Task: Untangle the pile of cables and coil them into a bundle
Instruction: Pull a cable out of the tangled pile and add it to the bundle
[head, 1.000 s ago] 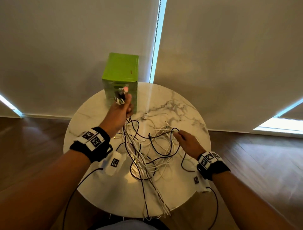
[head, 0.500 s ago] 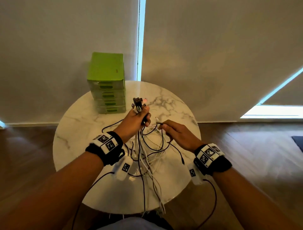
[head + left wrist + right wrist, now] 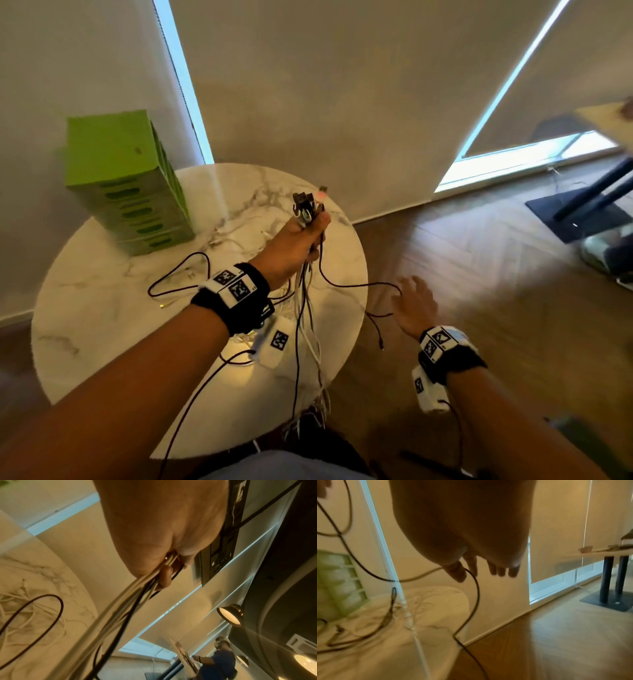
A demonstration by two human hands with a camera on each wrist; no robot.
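Observation:
My left hand (image 3: pixel 298 240) is raised over the right part of the round marble table (image 3: pixel 102 308) and grips a bunch of black and white cables (image 3: pixel 306 308) just below their plugs (image 3: pixel 308 205). The strands hang down and trail off the table's front edge. In the left wrist view the cables (image 3: pixel 130 595) run out of the curled fingers (image 3: pixel 164 578). One black cable (image 3: pixel 356 284) stretches right to my right hand (image 3: pixel 414 301), which is past the table edge, over the floor, fingers spread. That black cable (image 3: pixel 474 588) passes between thumb (image 3: pixel 455 572) and forefinger. A black loop (image 3: pixel 178 270) lies on the table.
A green drawer box (image 3: pixel 126 192) stands at the table's back left. Blinds hang close behind the table. A second table on dark legs (image 3: pixel 589 192) with a floor plate stands to the right, and another person (image 3: pixel 221 662) is beside it. Wooden floor (image 3: pixel 496 308) lies to the right.
My right hand has left the pile and swung out to the right past the table edge, drawing one black cable with it. My left hand, still gripping the plug ends, moved right.

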